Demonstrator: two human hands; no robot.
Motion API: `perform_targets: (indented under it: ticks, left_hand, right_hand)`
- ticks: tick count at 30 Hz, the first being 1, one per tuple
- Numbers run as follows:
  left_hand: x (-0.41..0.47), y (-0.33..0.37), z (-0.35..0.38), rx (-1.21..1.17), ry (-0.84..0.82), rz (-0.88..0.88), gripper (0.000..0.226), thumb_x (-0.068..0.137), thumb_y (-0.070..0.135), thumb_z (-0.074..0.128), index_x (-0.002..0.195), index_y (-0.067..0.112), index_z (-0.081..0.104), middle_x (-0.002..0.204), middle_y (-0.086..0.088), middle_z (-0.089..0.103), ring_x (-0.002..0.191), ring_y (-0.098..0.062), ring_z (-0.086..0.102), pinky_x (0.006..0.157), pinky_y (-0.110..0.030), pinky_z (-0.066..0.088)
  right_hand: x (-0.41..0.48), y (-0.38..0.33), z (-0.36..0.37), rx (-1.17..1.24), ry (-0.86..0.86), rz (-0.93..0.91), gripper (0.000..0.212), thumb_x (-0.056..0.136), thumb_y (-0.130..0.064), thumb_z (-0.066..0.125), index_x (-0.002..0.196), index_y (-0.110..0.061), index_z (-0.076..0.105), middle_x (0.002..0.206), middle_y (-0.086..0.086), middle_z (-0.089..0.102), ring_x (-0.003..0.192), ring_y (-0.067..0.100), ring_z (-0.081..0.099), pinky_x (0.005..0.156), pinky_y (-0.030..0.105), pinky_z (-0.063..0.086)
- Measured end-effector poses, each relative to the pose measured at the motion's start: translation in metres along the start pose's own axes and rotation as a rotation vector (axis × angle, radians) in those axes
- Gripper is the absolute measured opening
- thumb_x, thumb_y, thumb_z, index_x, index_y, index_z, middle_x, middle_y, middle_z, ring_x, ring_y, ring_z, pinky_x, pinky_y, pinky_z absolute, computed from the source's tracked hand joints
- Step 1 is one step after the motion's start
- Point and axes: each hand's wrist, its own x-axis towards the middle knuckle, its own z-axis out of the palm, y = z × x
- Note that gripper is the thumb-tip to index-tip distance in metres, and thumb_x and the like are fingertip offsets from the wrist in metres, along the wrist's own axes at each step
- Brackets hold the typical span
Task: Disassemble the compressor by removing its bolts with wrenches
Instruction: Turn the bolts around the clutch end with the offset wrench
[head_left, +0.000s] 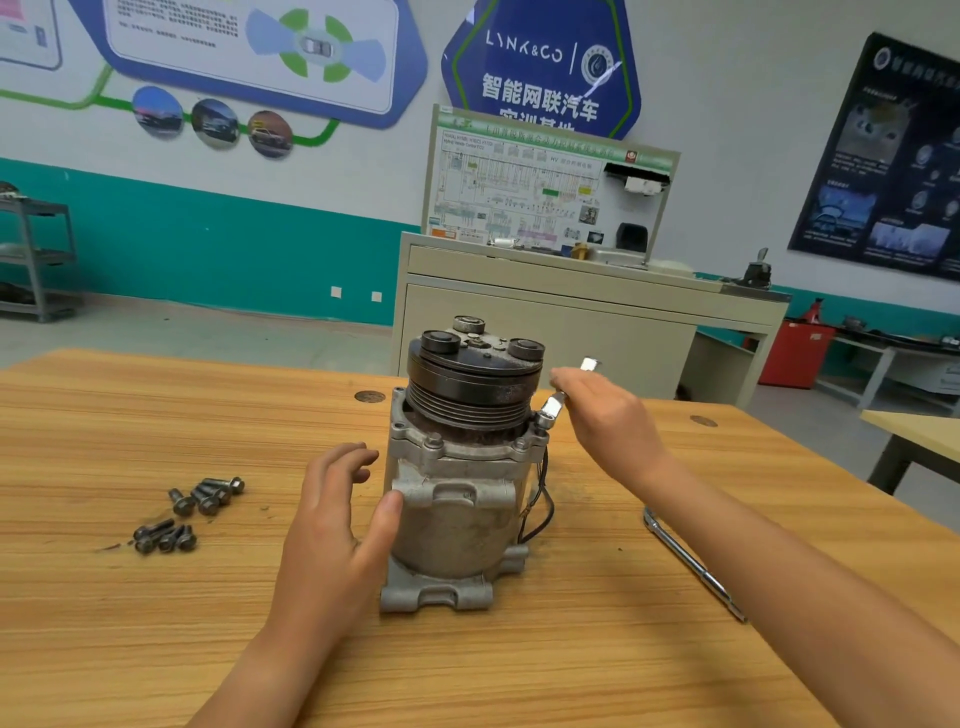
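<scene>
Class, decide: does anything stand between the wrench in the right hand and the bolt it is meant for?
Nothing visible. The wrench in the right hand sits over the bolt, hiding it, on the compressor's flange. The pulley is just beside it.

Wooden table (519, 675), light striped grain, fills the lower frame. Compressor (457, 514) stands upright on it near the middle, mounting lugs down on the wood, pulley end up. Loose bolts (208, 496) lie left of the compressor in two small heaps, well apart from it: one heap nearer the far edge, the second heap (163, 538) just in front of it and a bit further left. Exact bolt count is unclear. Dark crumbs (109, 546) lie beside the nearer heap. Ratchet (691, 564) lies flat to the right of the compressor, angled toward the near right edge. Two dark round insets sit flush in the tabletop, one (370, 397) behind the compressor to the left, one (703, 421) far right.
</scene>
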Motion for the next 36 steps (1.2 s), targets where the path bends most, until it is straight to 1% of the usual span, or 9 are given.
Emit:
perform_targets:
  ticks: [4, 7, 10, 18, 21, 25, 28, 32, 36]
  left_hand:
    - [0.000, 0.000, 0.000, 0.010, -0.002, -0.004, 0.048, 0.077, 0.053, 0.039, 0.116, 0.026, 0.047, 0.119, 0.008, 0.046, 0.103, 0.004, 0.049, 0.080, 0.003, 0.030]
    - [0.000, 0.001, -0.001, 0.016, -0.001, 0.000, 0.048, 0.077, 0.053, 0.039, 0.116, 0.025, 0.048, 0.119, 0.006, 0.046, 0.102, 0.006, 0.049, 0.079, 0.003, 0.030]
    - [0.000, 0.002, -0.001, 0.013, 0.004, 0.004, 0.047, 0.077, 0.052, 0.039, 0.115, 0.026, 0.047, 0.119, 0.006, 0.046, 0.100, 0.008, 0.049, 0.078, 0.004, 0.030]
    - [-0.001, 0.004, -0.002, 0.002, 0.011, -0.016, 0.054, 0.078, 0.053, 0.041, 0.117, 0.017, 0.052, 0.119, 0.006, 0.046, 0.098, -0.006, 0.052, 0.077, 0.004, 0.030]
    - [-0.001, 0.004, -0.003, -0.004, 0.008, -0.022, 0.056, 0.078, 0.054, 0.041, 0.118, 0.015, 0.053, 0.120, 0.007, 0.045, 0.099, -0.007, 0.052, 0.077, 0.004, 0.030]
    - [0.000, 0.005, -0.003, -0.020, 0.014, -0.016, 0.057, 0.077, 0.053, 0.043, 0.118, 0.014, 0.053, 0.123, 0.008, 0.041, 0.099, -0.002, 0.051, 0.076, 0.005, 0.031]
    - [0.000, 0.006, -0.003, -0.038, 0.025, -0.014, 0.050, 0.076, 0.053, 0.044, 0.114, 0.022, 0.050, 0.123, 0.009, 0.039, 0.099, 0.002, 0.050, 0.074, 0.004, 0.033]
    - [0.000, 0.007, -0.003, -0.042, 0.039, -0.009, 0.045, 0.076, 0.054, 0.044, 0.112, 0.027, 0.048, 0.123, 0.011, 0.038, 0.098, 0.007, 0.050, 0.073, 0.003, 0.034]
    - [0.000, 0.007, -0.002, -0.041, 0.033, -0.013, 0.045, 0.076, 0.054, 0.044, 0.112, 0.027, 0.048, 0.123, 0.011, 0.038, 0.098, 0.006, 0.050, 0.074, 0.004, 0.033]
  right_hand:
    - [0.013, -0.008, 0.008, 0.097, 0.047, 0.011, 0.018, 0.083, 0.003, 0.056, 0.096, 0.009, 0.067, 0.098, 0.020, 0.068, 0.091, 0.035, 0.066, 0.072, 0.048, 0.056]
    - [0.013, -0.012, -0.010, 0.151, 0.127, 0.106, 0.021, 0.079, 0.010, 0.060, 0.100, 0.010, 0.064, 0.089, 0.021, 0.069, 0.080, 0.036, 0.067, 0.066, 0.045, 0.056]
    - [0.006, -0.017, -0.040, 0.223, 0.150, 0.320, 0.029, 0.093, -0.002, 0.049, 0.120, 0.003, 0.054, 0.072, 0.009, 0.057, 0.060, 0.027, 0.055, 0.055, 0.037, 0.046]
    - [-0.027, -0.042, -0.088, -0.161, -0.430, 0.333, 0.038, 0.097, -0.017, 0.037, 0.134, -0.026, 0.035, 0.066, -0.005, 0.043, 0.064, 0.020, 0.048, 0.050, 0.029, 0.035]
    - [-0.025, -0.051, -0.089, -0.248, -0.525, 0.323, 0.047, 0.094, -0.010, 0.037, 0.137, -0.026, 0.028, 0.063, -0.006, 0.035, 0.063, 0.018, 0.042, 0.045, 0.026, 0.023]
    - [-0.015, -0.061, -0.091, -0.371, -0.625, 0.260, 0.061, 0.088, 0.000, 0.041, 0.142, -0.017, 0.018, 0.063, -0.003, 0.027, 0.060, 0.017, 0.038, 0.047, 0.027, 0.028]
    - [-0.004, -0.069, -0.097, -0.462, -0.692, 0.180, 0.045, 0.086, 0.002, 0.043, 0.129, -0.008, 0.033, 0.060, -0.001, 0.028, 0.048, 0.015, 0.029, 0.041, 0.026, 0.025]
    - [0.009, -0.071, -0.102, -0.530, -0.755, 0.124, 0.028, 0.091, -0.008, 0.041, 0.119, -0.009, 0.043, 0.058, -0.001, 0.029, 0.046, 0.014, 0.027, 0.039, 0.026, 0.024]
    - [0.017, -0.057, -0.105, -0.493, -0.795, 0.069, 0.036, 0.094, -0.024, 0.035, 0.130, -0.017, 0.041, 0.061, -0.004, 0.031, 0.050, 0.011, 0.030, 0.041, 0.023, 0.021]
